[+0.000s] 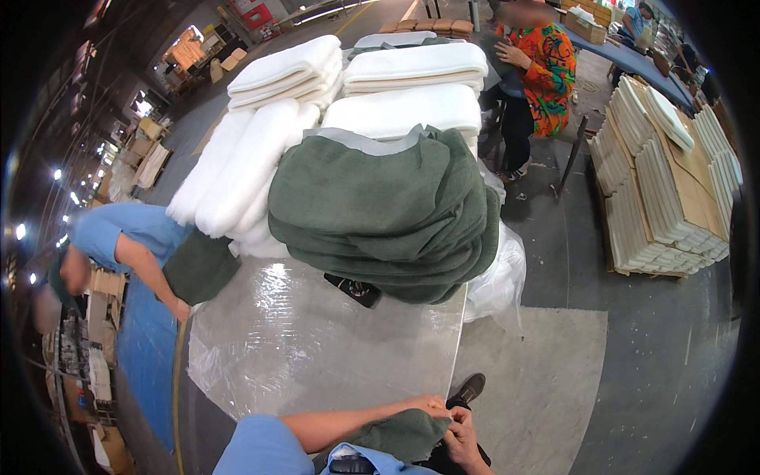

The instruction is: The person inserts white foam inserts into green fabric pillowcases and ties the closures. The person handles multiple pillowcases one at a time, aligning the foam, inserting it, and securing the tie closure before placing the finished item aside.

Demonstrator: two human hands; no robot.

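Two hands [461, 437] gripping green fabric [408, 434], carton [583, 32]

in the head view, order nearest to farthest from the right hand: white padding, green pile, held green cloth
From the right hand:
1. Held green cloth, just left.
2. Green pile, ahead on the table.
3. White padding, behind and left of the pile.

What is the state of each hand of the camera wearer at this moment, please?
Left hand: closed, holding the dark green cloth near its edge.
Right hand: closed, holding the same cloth's edge, close to the left hand.
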